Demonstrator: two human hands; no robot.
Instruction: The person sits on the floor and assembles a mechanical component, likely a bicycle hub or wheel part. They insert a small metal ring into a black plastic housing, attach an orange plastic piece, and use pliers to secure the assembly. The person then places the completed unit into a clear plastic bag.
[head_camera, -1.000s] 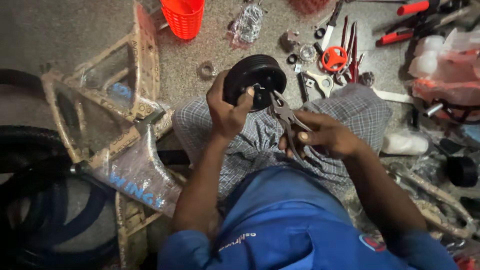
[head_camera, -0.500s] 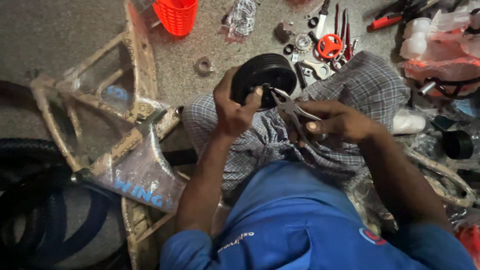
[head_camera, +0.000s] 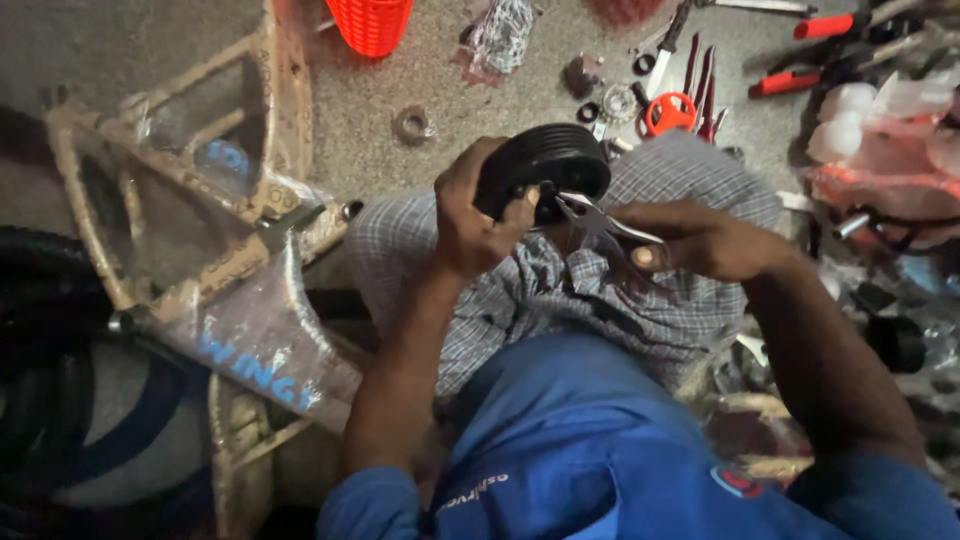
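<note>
My left hand (head_camera: 470, 225) wraps around a small black wheel (head_camera: 545, 165), fingers curled over its near rim and thumb pressed against its face, so the wheel sits clamped in my grip just above my lap. My right hand (head_camera: 700, 240) is closed around the handles of a pair of metal pliers (head_camera: 600, 225), fingers together on them, and the plier tips point toward the wheel's hub, right beside my left thumb. Whether the tips actually bite on anything at the hub, I cannot tell.

Beyond my fingers, on the floor, lie a metal ring (head_camera: 412, 124), a red-handled tool (head_camera: 668, 112) among small round parts, and farther off an orange basket (head_camera: 372, 22). Past my right hand are red-handled screwdrivers (head_camera: 800, 70) and crumpled plastic bags (head_camera: 880, 150). Out past my left hand stands a wrapped bicycle frame (head_camera: 210, 250), with a black tyre (head_camera: 50, 400) beside it.
</note>
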